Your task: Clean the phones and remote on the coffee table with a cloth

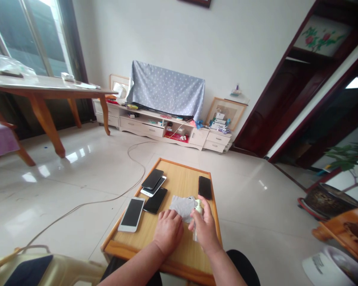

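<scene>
My right hand [207, 228] is wrapped around a small clear spray bottle [198, 206] with a pale green pump top, its index finger raised by the nozzle. My left hand [168, 230] rests on the small wooden table [186, 174] with its fingers curled down; what lies under them is hidden. Just beyond those fingers and beside the bottle is a grey cloth [181, 204]. To the left lie a white phone [132, 214], a black phone [156, 200], and another black phone [152, 179] overlapping a white-framed phone [152, 193]. A dark phone [205, 187] sits near the right edge.
A beige plastic stool [74, 268] stands at the lower left, with a cable [104, 198] trailing over the tiled floor. A white bucket [331, 268] and a potted plant [331, 202] are on the right. A low white cabinet [140, 127] lines the far wall.
</scene>
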